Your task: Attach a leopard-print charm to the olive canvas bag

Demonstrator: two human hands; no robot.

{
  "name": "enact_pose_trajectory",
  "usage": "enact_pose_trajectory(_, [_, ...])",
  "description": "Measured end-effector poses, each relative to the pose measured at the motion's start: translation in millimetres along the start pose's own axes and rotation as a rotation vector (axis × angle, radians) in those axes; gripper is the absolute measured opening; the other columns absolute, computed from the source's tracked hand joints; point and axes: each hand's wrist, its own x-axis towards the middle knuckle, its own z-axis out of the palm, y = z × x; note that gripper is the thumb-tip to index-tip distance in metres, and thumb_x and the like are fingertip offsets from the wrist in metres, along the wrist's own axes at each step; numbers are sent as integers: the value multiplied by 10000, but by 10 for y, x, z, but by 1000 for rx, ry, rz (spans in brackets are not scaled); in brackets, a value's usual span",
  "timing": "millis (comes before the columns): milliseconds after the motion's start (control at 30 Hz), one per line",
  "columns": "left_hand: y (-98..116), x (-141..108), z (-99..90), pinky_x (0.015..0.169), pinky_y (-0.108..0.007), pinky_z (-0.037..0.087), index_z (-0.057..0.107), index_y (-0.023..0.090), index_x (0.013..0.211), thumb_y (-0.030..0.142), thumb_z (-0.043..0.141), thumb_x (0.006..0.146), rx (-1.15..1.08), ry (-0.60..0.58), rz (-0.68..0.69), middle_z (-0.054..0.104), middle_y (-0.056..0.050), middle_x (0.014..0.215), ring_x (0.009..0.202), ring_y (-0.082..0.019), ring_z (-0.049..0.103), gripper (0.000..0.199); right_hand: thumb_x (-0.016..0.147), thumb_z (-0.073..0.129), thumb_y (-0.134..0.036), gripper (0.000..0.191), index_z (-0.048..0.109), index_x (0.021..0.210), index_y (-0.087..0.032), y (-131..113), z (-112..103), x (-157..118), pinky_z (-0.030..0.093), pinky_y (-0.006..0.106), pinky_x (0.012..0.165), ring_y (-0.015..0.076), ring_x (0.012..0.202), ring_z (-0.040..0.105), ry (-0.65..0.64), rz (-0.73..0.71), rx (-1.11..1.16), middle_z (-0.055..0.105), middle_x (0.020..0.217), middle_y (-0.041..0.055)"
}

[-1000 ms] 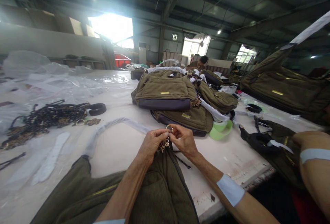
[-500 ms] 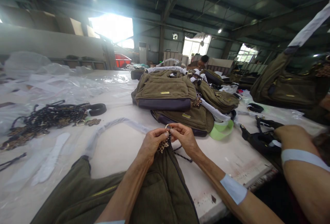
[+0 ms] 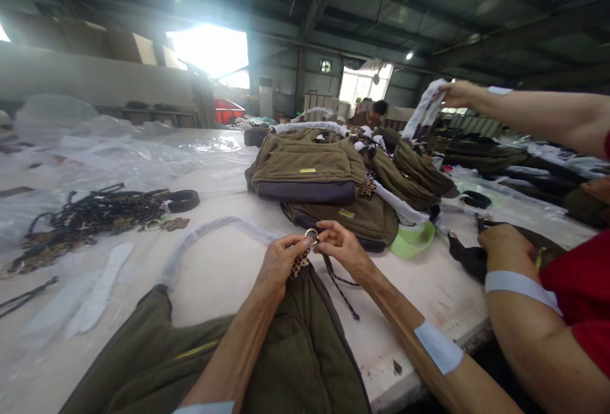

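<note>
My left hand (image 3: 281, 263) pinches a gold ring (image 3: 311, 235) between thumb and fingers. From the ring hangs a leopard-print charm (image 3: 300, 263), partly hidden by that hand. Close on the right, my right hand (image 3: 344, 247) has its thumb and fingertips together at the ring's edge, with a dark braided cord (image 3: 340, 287) hanging below them. Under both forearms lies an olive corduroy bag (image 3: 295, 350) with a yellow zipper (image 3: 196, 348). Its strap (image 3: 210, 227), wrapped in white, loops over the table to the left.
Several olive bags (image 3: 309, 166) are piled ahead. A heap of black cords with leopard charms (image 3: 100, 214) lies left, near clear plastic (image 3: 95, 141). At right, a co-worker's arm (image 3: 519, 300) rests near a dark strap; the other hand (image 3: 460, 93) lifts a white-wrapped strap.
My right fingers have shifted slightly at the ring, and the cord now hangs lower. The co-worker at right has moved a bag from the right onto the pile, holding its strap.
</note>
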Motion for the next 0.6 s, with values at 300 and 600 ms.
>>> enact_pose_trajectory(300, [37,2,-35,546,-241,301,722,138,674,362,745,562,24,-5,-48,606,-10,572,541,-104,446,251,809,592,-208,310,607,1119,-205,-117,1,-41,438,329,874,180,942,565,-51,-459,-690,630,999,61])
enact_pose_trajectory(600, [15,-29,-7,709,-241,375,743,162,842,298,715,629,-62,-117,-23,704,-39,810,732,-139,553,255,810,630,-290,212,648,996,-189,-26,40,-65,437,254,679,140,705,556,107,-406,-747,648,819,36])
